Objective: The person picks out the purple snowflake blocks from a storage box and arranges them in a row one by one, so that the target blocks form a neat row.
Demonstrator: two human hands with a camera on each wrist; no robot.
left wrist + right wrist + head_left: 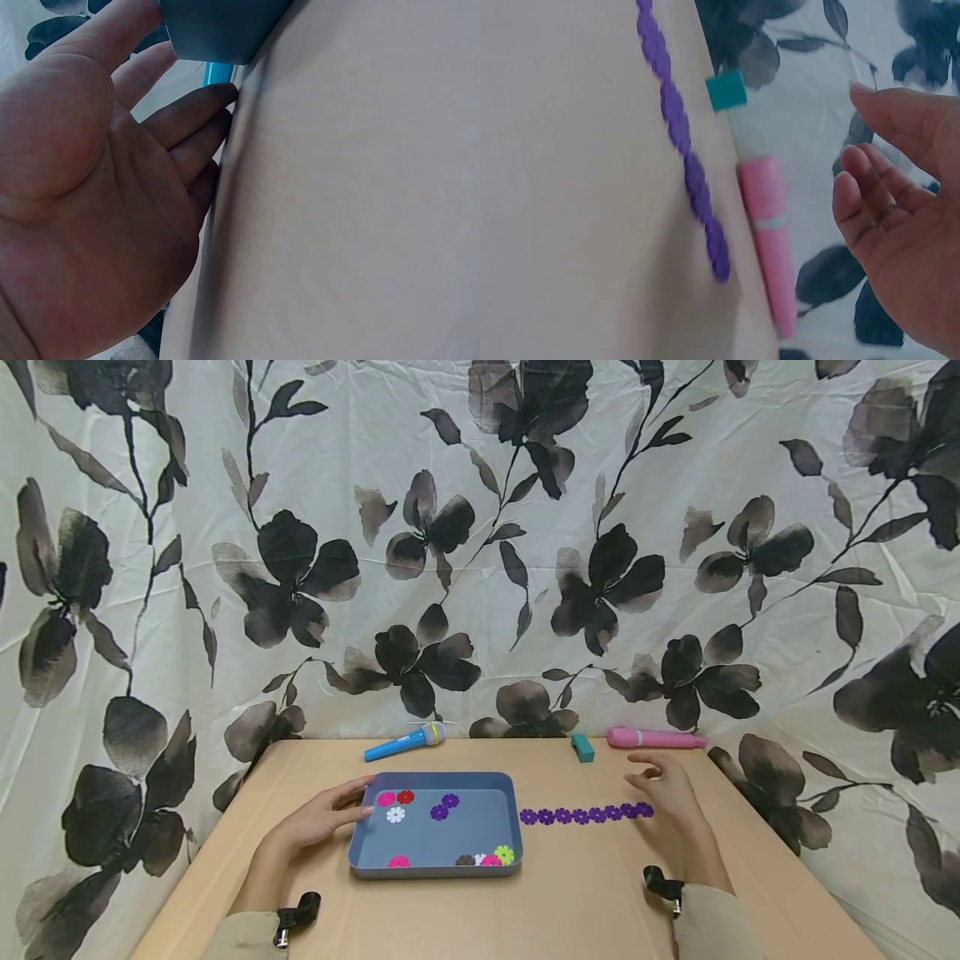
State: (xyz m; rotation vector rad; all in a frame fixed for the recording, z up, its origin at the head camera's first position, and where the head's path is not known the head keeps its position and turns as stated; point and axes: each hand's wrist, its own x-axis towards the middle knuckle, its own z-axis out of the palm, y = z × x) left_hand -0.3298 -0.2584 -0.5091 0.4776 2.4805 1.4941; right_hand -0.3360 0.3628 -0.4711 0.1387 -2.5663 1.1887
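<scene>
The left grip, fingers spread, touches the tray; a rightward shove could bend the purple chain just right of it. The right grip, loosely spread, holds nothing.

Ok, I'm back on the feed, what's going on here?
A person's left hand touches the left side of a blue-gray tray holding loose flower-shaped pieces in several colors, including two purple ones. To the tray's right, a row of purple flower pieces lies on the table. The right hand is raised near that row's right end, its fingers holding nothing. A blue microphone and teal block lie toward the back.
</scene>
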